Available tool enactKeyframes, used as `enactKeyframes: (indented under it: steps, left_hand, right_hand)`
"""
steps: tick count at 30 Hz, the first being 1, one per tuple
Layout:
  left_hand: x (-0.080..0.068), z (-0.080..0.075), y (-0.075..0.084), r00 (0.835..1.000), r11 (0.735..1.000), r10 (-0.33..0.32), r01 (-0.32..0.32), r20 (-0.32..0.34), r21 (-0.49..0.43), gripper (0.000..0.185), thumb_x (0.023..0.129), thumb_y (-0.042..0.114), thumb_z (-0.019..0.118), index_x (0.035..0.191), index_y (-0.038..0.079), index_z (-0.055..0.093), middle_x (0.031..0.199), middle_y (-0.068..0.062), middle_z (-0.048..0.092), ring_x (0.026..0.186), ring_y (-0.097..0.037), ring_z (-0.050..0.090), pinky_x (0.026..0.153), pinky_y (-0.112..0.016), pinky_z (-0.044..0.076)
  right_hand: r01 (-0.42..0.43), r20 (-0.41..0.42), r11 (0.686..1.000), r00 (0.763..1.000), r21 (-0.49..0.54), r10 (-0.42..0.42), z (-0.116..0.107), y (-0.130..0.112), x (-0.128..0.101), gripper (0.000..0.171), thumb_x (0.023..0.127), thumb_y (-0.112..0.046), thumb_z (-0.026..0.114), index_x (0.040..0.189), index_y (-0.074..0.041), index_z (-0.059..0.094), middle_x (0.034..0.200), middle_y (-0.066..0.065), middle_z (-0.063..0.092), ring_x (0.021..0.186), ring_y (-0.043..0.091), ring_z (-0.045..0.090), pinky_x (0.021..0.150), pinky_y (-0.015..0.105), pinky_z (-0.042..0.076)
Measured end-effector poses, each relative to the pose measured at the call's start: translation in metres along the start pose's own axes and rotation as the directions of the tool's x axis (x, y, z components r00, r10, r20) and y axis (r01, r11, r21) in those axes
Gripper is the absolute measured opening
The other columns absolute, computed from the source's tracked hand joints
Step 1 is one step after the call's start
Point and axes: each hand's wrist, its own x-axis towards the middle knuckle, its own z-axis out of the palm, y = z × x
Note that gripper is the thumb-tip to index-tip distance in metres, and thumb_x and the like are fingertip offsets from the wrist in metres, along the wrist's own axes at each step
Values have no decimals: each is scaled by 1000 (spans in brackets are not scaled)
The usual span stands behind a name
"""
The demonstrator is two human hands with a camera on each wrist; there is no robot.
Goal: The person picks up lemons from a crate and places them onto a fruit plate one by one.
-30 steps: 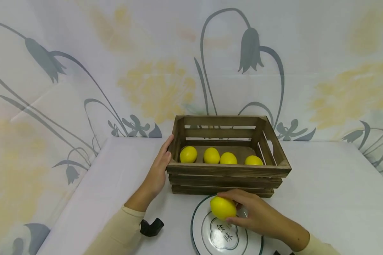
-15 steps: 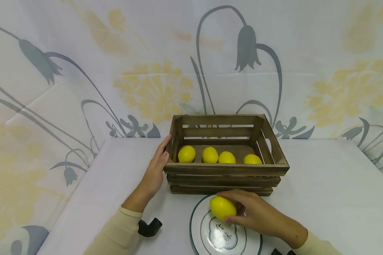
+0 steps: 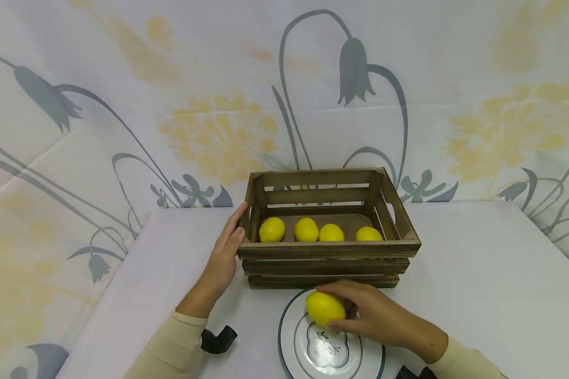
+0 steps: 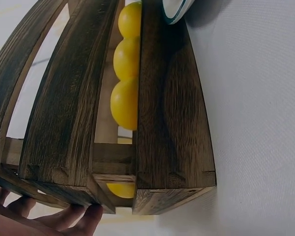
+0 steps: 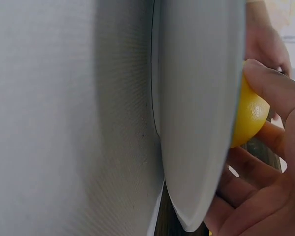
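A dark wooden slatted crate (image 3: 327,253) stands on the white table and holds several yellow lemons (image 3: 306,230) in a row. My left hand (image 3: 224,251) rests flat against the crate's left end, fingers straight; its fingertips (image 4: 81,221) show at the crate's (image 4: 162,123) corner in the left wrist view. In front of the crate lies a white plate (image 3: 294,353) with a dark green rim. My right hand (image 3: 360,310) grips a yellow lemon (image 3: 325,308) just above the plate's far edge. In the right wrist view the fingers curl round the lemon (image 5: 248,115) beside the plate (image 5: 196,123).
A small black object (image 3: 218,339) lies on the table near my left sleeve. Another dark item (image 3: 414,372) peeks in at the bottom edge by my right sleeve. A flower-printed cloth (image 3: 170,95) hangs behind the table.
The camera view has drifted slightly, so everything sits a little further left. My right hand still holds the lemon over the plate, and the left hand stays on the crate.
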Motion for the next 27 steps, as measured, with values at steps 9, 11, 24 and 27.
enactKeyframes:
  steps: [9, 11, 24, 27]
  left_hand:
    - [1, -2, -1, 1000, 1000, 7, -7, 13, 10, 53, 109, 28, 27, 161, 21, 19, 168, 1, 12, 156, -24, 4, 123, -60, 8]
    - [1, -2, -1, 1000, 1000, 8, -8, 10, 11, 53, 109, 28, 27, 161, 21, 20, 168, 1, 12, 156, -24, 5, 123, -60, 8]
    - [1, -1, 0, 1000, 1000, 16, -16, 7, -6, 53, 109, 27, 28, 161, 21, 20, 168, 1, 13, 156, -23, 5, 124, -58, 7]
    - [1, -1, -1, 1000, 1000, 13, -13, 9, -5, 53, 109, 27, 27, 161, 21, 19, 168, 1, 12, 156, -23, 4, 123, -60, 6]
  right_hand:
    - [-12, 5, 1000, 1000, 6, 12, 0, 0, 0, 60, 87, -40, 75, 139, -17, 57, 116, -7, 63, 85, 1, 56, 74, 21, 53]
    - [-14, 9, 1000, 1000, 4, 14, 0, 0, 0, 59, 87, -40, 75, 139, -18, 57, 115, -8, 62, 85, 1, 55, 74, 21, 53]
    - [-1, 10, 1000, 1000, 1, 1, -1, -1, 0, 58, 88, -43, 74, 139, -19, 57, 117, -7, 63, 86, 0, 55, 74, 21, 53]
    - [2, 16, 1000, 1000, 2, -2, 0, -1, 0, 59, 88, -42, 74, 139, -18, 57, 118, -6, 63, 86, 1, 55, 74, 20, 52]
